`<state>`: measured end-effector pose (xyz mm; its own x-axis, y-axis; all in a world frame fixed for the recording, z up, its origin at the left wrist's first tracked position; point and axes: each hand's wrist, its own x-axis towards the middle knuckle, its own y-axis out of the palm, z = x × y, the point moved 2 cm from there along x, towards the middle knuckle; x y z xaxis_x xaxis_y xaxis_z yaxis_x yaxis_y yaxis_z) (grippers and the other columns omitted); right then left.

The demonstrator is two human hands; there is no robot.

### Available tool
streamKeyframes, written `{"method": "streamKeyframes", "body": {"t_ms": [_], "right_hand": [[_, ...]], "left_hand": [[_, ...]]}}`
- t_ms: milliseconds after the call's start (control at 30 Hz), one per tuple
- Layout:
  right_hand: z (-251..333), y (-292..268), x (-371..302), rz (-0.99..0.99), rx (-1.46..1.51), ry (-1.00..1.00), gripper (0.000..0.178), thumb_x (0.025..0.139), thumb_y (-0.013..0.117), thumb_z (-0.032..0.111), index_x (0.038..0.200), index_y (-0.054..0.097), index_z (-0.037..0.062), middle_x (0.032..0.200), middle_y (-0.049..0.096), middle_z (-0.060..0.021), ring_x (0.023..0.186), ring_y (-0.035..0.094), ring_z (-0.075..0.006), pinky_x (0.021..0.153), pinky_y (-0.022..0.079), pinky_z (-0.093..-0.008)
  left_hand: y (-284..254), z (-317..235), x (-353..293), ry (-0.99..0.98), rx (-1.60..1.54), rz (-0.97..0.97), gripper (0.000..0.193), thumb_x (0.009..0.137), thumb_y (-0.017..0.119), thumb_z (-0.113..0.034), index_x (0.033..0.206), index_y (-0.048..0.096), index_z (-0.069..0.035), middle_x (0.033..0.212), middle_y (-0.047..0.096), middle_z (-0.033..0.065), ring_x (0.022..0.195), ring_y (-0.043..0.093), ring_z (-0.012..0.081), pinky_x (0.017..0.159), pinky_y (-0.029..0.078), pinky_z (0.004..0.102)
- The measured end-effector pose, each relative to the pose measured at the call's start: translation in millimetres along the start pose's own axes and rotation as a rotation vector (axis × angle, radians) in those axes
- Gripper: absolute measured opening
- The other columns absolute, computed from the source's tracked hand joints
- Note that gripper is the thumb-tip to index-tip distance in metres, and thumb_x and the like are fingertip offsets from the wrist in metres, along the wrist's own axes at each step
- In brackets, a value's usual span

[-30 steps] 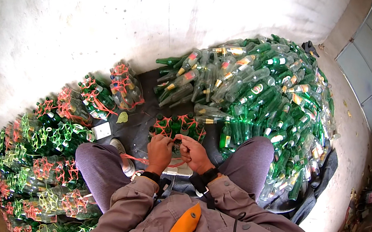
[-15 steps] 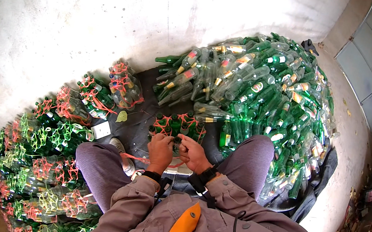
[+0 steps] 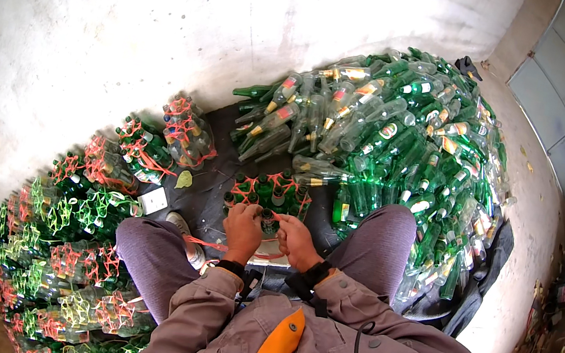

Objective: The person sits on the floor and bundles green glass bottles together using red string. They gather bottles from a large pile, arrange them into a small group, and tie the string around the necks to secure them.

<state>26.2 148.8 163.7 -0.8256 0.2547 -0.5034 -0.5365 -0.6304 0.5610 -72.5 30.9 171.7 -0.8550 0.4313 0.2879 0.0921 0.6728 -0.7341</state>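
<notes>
Between my knees stands a group of upright green bottles (image 3: 263, 190), their necks laced with red plastic strap (image 3: 244, 192). At its near side my left hand (image 3: 242, 228) is closed, fingers bent beside a dark bottle neck (image 3: 268, 219); what lies inside them is hidden. Opposite it, on the right of that neck, my right hand (image 3: 295, 242) pinches a piece of the red strap, which runs to the bottle neck. A loose length of red strap (image 3: 208, 243) trails below my left hand toward my shoe.
A large heap of loose green and clear bottles (image 3: 401, 136) lies to the right, against the wall (image 3: 138, 10). Strapped bottle bundles (image 3: 86, 211) crowd the left side. A white box (image 3: 153, 200) and a leaf (image 3: 184, 179) lie on the dark sheet (image 3: 217, 139).
My hands have drawn slightly apart; the right one has shifted right and down, with red strap now showing between it and the bottle neck. The bottles have stayed in place.
</notes>
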Motion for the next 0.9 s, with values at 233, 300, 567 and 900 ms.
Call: {"method": "streamKeyframes", "body": {"t_ms": [233,300,567,900], "right_hand": [[-7,-4,1,-0.063,-0.082,0.015,0.012,0.100,0.051,0.017,0.107,0.054,0.0083,0.064,0.042,0.0070,0.045,0.032,-0.0032,0.040,0.023,-0.0223],[-8,-5,1,-0.080,-0.100,0.022,0.013,0.100,0.051,0.018,0.107,0.055,0.0080,0.065,0.042,0.0070,0.045,0.031,-0.0032,0.041,0.023,-0.0224],[-19,-14,11,-0.129,-0.189,-0.015,0.012,0.098,0.055,0.018,0.101,0.058,0.0071,0.066,0.043,0.0067,0.047,0.033,-0.0041,0.042,0.023,-0.0245],[-32,-26,30,-0.156,-0.349,-0.119,0.012,0.093,0.057,0.015,0.089,0.062,0.0053,0.065,0.049,0.0004,0.047,0.041,-0.0103,0.041,0.028,-0.0297]], "left_hand": [[3,4,1,-0.035,-0.017,0.031,0.013,0.082,0.072,-0.014,0.095,0.075,-0.015,0.093,0.061,0.0028,0.097,0.059,0.0273,0.079,0.044,0.0450],[3,3,0,-0.023,-0.004,0.023,0.012,0.082,0.072,-0.015,0.094,0.075,-0.015,0.094,0.061,0.0027,0.097,0.059,0.0271,0.079,0.043,0.0452],[3,2,0,-0.007,0.044,0.044,0.012,0.084,0.070,-0.019,0.093,0.076,-0.014,0.095,0.061,0.0019,0.100,0.058,0.0264,0.081,0.043,0.0448],[1,0,-2,0.003,0.064,0.072,0.014,0.085,0.069,-0.019,0.097,0.076,-0.015,0.097,0.059,0.0024,0.102,0.057,0.0270,0.083,0.043,0.0451]]}}
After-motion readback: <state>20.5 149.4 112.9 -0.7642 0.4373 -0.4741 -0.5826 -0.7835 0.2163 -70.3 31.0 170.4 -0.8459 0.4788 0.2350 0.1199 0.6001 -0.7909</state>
